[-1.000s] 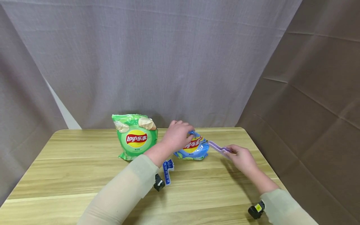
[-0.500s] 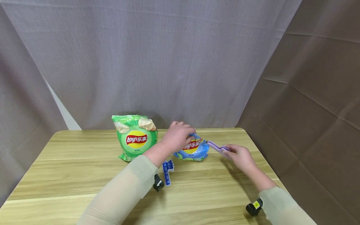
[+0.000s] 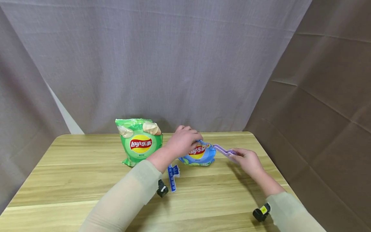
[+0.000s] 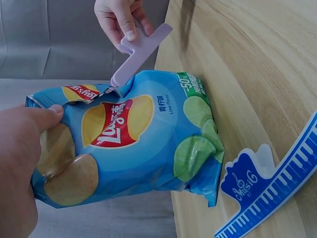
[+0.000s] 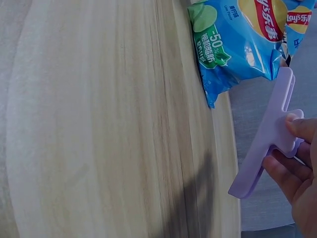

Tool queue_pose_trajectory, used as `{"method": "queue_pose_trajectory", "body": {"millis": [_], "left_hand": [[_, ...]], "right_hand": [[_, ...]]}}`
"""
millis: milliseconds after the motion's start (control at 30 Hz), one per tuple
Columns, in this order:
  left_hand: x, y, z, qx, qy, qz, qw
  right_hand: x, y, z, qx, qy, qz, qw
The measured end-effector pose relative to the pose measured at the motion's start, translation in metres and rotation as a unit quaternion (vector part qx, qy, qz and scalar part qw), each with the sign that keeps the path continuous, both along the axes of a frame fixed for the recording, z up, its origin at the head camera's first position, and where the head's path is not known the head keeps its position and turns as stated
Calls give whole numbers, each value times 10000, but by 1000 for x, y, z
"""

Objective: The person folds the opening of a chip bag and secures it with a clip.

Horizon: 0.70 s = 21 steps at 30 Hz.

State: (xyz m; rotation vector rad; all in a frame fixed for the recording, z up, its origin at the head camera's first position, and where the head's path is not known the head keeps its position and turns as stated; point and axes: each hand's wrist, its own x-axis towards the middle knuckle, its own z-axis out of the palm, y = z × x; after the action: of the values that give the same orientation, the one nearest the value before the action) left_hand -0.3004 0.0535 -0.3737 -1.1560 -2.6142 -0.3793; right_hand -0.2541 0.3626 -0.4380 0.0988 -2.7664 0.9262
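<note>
"Hands, head view?"

"Left hand [image 3: 184,140] curled, gripping the blue plastic Lay's chip bag [image 3: 200,156] on the pale wooden table [image 3: 87,190]; right hand [image 3: 248,162] pinching a lilac plastic bar clip [image 3: 222,150]."

"Left wrist?"

"Clip's end at the bag's folded edge."

"Right wrist?"

"Pinch on the clip confirmed."

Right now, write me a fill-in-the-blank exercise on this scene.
With the purple clip in the right hand, the clips in view number ____.
The left hand grips the lime-flavor bag, mainly colored ____.
The blue clip bears the word ____.
The other bag, held by neither hand, is ____.
Answers: two; blue; Music; green.
</note>
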Motion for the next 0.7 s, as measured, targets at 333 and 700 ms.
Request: {"method": "queue_pose_trajectory", "body": {"millis": [333, 700], "left_hand": [[-1, -1, -1, -42, 31, -112, 9999], [-3, -5, -4, 25, 29, -149, 9999]], "right_hand": [[-3, 2, -1, -184, 11, 108, 9998], [-8, 3, -8, -156, 195, 154, 9996]]}}
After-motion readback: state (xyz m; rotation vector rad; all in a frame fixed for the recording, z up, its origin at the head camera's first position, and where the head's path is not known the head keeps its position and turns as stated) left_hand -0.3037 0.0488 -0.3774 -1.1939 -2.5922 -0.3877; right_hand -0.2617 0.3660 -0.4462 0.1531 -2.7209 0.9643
